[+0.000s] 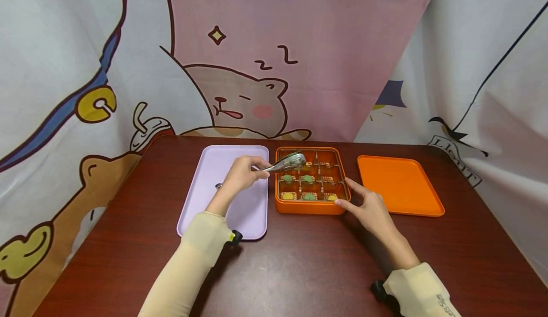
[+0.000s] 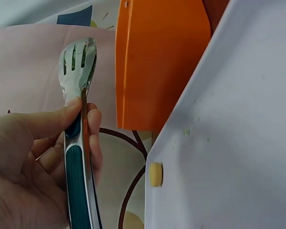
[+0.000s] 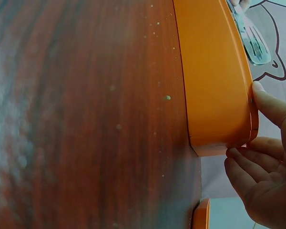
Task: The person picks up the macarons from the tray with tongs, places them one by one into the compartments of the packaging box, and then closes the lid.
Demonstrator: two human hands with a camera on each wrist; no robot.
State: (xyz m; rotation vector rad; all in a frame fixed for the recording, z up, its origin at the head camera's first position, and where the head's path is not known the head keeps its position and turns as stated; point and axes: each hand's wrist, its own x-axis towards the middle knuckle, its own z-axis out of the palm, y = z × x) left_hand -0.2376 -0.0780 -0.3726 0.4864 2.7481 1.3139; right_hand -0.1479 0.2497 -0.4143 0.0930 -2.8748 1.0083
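My left hand (image 1: 245, 173) grips metal tongs (image 2: 77, 67) with green handle inlays, holding their slotted heads over an orange box (image 1: 309, 207). Something green shows through the slots of the tongs. The box is divided into several clear compartments; green pieces (image 1: 307, 178) and yellow pieces (image 1: 288, 196) lie in some of them. My right hand (image 1: 369, 207) holds the box's near right corner, thumb at the upper rim and fingers against the side. Below my left arm lies a lilac tray (image 1: 252, 219); one yellow piece (image 2: 156, 174) sits near its edge, hidden in the head view.
A flat orange lid (image 1: 398, 183) lies on the dark wooden table (image 1: 299, 264), to the right of the box. Green crumbs (image 2: 187, 132) dot the lilac tray. A printed cloth (image 1: 325, 60) hangs behind the table and along its sides.
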